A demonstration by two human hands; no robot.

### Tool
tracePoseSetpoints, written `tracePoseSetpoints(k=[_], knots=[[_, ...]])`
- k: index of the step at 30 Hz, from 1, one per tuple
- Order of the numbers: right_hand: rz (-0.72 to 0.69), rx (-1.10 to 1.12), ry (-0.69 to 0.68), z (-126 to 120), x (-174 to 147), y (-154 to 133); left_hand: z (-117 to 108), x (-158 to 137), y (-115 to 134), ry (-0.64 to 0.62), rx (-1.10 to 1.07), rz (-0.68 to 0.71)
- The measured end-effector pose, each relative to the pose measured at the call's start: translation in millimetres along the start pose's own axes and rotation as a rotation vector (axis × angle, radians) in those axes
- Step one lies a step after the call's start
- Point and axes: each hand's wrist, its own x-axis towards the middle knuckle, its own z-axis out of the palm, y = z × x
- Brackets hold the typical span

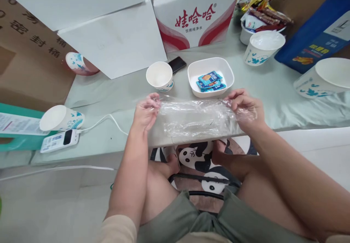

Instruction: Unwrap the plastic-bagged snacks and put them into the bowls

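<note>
A sheet of clear plastic film (pixel 194 119), perhaps a bag, stretches between my two hands over the front edge of the table. My left hand (pixel 147 111) pinches its left end, and my right hand (pixel 244 108) grips the right end, where some film bunches against the fingers. Just beyond it stands a white plastic tray (pixel 193 76) with several small blue packets (pixel 210 80) lying inside. A paper cup (pixel 160 76) is behind my left hand, beside a dark phone (pixel 177 64).
More paper cups stand at the left (pixel 58 119) and right (pixel 264 47). A power bank (pixel 60 141) trails a white cable. Cardboard boxes (pixel 197 20) line the back, near a bowl of snacks (pixel 247 35) and a blue box (pixel 314 31).
</note>
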Motion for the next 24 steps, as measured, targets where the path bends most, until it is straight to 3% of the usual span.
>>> tracePoseSetpoints(k=[2,5,7,11,13,18,24], knots=[[0.014,-0.014,-0.045,-0.5,0.7,1.3,-3.5,-2.7,4.4,-0.087,0.052,-0.148],[0.039,-0.060,-0.140,-2.9,1.3,3.2,-10.3,-6.4,7.3,-0.327,0.198,-0.483],[0.036,-0.086,-0.163,-5.3,0.9,3.8,-13.6,-6.7,5.8,-0.366,0.250,-0.522],[-0.039,-0.202,-0.218,-12.3,-1.3,6.5,-13.5,-2.3,1.4,-0.136,0.177,-0.259],[-0.122,-0.316,-0.301,-16.4,-2.1,9.3,-11.1,0.0,1.4,-0.066,0.150,-0.211],[-0.309,-0.649,-0.588,-18.5,-2.9,12.6,-6.4,5.5,3.9,-0.033,0.082,-0.318],[-0.238,-0.854,-0.803,-9.5,-11.0,-5.2,-6.9,10.6,-2.1,0.072,0.089,-0.442]])
